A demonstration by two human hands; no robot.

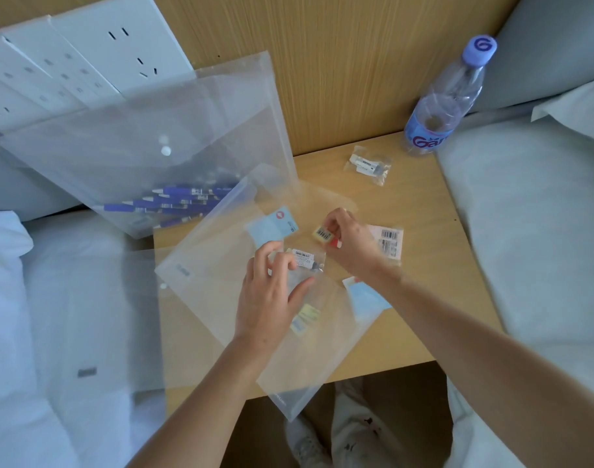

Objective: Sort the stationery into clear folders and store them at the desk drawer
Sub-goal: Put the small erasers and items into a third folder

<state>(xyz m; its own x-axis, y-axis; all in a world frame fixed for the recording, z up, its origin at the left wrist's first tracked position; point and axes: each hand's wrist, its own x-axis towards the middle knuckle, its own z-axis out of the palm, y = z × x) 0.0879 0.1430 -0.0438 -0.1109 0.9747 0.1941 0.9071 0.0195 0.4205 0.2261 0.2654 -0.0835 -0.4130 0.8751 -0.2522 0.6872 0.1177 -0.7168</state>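
Observation:
A clear folder [214, 282] lies open on the small wooden desk [424, 214]. My left hand [272, 292] rests on it with fingers spread, touching a small plastic packet [307, 260] with a white label. My right hand [348, 241] pinches a small yellow eraser [322, 234] with a barcode; a red-and-white piece shows under the palm. Blue sticky-note pads [272, 228] and yellow items [305, 317] sit in or under the folder. A second clear folder [147, 146] at the back left holds several blue pens [174, 204]. Another packet [368, 165] lies further back.
A plastic water bottle [440, 106] stands at the desk's back right corner. A barcode-labelled bag [388, 243] lies right of my right hand. White bedding [35, 315] flanks the desk on both sides. A third folder [113, 319] lies on the left bed. Wall sockets [86, 55] are behind.

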